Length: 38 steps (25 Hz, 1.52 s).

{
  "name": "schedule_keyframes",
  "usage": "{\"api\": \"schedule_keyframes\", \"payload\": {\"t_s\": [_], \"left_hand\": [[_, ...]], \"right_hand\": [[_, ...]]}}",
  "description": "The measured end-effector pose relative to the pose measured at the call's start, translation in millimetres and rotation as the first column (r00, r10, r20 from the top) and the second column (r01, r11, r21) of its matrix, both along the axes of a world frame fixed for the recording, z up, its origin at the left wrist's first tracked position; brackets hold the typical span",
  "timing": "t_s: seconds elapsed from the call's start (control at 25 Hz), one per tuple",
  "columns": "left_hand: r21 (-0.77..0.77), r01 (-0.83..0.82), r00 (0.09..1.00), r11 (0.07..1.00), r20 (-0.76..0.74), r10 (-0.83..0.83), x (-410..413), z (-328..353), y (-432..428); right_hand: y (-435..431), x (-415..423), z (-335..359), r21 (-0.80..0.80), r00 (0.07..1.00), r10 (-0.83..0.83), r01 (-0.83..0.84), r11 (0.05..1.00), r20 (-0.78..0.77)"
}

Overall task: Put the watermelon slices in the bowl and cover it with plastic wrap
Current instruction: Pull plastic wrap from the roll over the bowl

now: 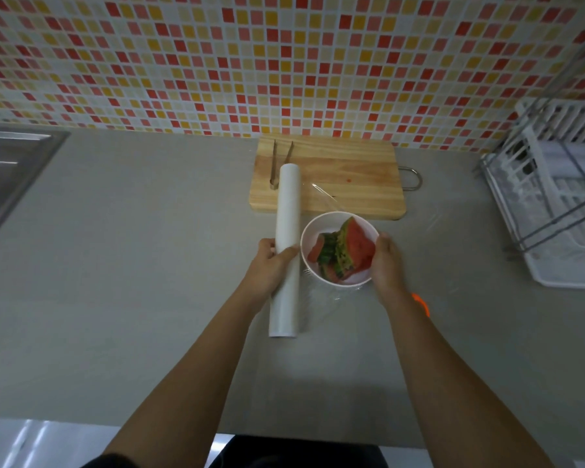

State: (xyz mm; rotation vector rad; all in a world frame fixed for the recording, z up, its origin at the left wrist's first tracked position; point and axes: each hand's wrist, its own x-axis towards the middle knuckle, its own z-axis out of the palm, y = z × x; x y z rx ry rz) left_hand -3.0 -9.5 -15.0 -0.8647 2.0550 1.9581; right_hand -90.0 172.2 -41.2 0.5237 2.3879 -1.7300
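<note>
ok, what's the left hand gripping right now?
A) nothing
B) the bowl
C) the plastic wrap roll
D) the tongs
C: the left hand curls round the white plastic wrap roll, while the tongs lie on the cutting board and the right hand holds the bowl.

Slices [347, 253] in bowl [309, 238], roll [286, 251] left.

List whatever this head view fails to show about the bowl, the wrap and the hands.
- Count of watermelon slices: head view, they overlap in the bowl.
- Whether film spans the bowl's mouth: it is transparent, so only glints show.
- Fingers of the right hand: hidden behind the hand's own back.
- Orange object: mostly behind the right forearm.
- Dish rack: cut off by the right edge.
</note>
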Motion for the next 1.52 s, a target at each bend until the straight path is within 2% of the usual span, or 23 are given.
{"api": "schedule_keyframes", "payload": {"t_s": [0.08, 0.2, 0.28, 0.36, 0.52, 0.72, 0.84, 1.28, 1.4, 1.52], "left_hand": [[-0.09, 0.029, 0.999, 0.995, -0.019, -0.03, 5, -4, 4], [-0.188, -0.044, 0.998, 0.981, -0.058, 0.033, 17, -10, 16], [-0.229, -0.095, 0.995, 0.969, 0.001, 0.097, 21, -10, 14], [-0.263, -0.063, 0.996, 0.963, 0.046, 0.078, 24, -11, 6], [-0.159, -0.009, 0.999, 0.987, 0.035, 0.015, 31, -15, -4], [-0.087, -0.089, 0.995, 0.992, 0.038, 0.093, 46, -19, 5], [-0.035, -0.059, 0.997, 0.998, 0.056, 0.061, 55, -24, 3], [-0.133, -0.14, 0.99, 0.981, 0.004, 0.142, 66, -31, 8], [-0.202, -0.111, 0.994, 0.973, -0.012, 0.111, 66, -30, 5], [-0.206, -0.094, 0.995, 0.974, -0.01, 0.094, 64, -29, 3]], "right_hand": [[-2, 0, -2, 0.031, 1.0, -0.012, 0.012, 0.999, 0.01], [-6, 1, 1, 0.055, 0.999, -0.033, 0.034, 0.998, -0.013], [-8, 0, 2, 0.078, 0.998, -0.042, 0.045, 0.996, -0.036], [-8, -1, 2, 0.09, 0.998, -0.044, 0.048, 0.995, -0.054], [-9, 1, 1, 0.073, 0.997, -0.049, 0.053, 0.996, -0.063], [-10, 1, 2, 0.084, 0.996, -0.048, 0.054, 0.995, -0.073], [-9, 1, 3, 0.103, 0.996, -0.05, 0.058, 0.993, -0.074], [-8, 2, 7, 0.122, 0.995, -0.049, 0.06, 0.991, -0.089], [-8, 2, 8, 0.134, 0.995, -0.047, 0.058, 0.989, -0.085], [-8, 1, 7, 0.14, 0.995, -0.047, 0.059, 0.988, -0.088]]}}
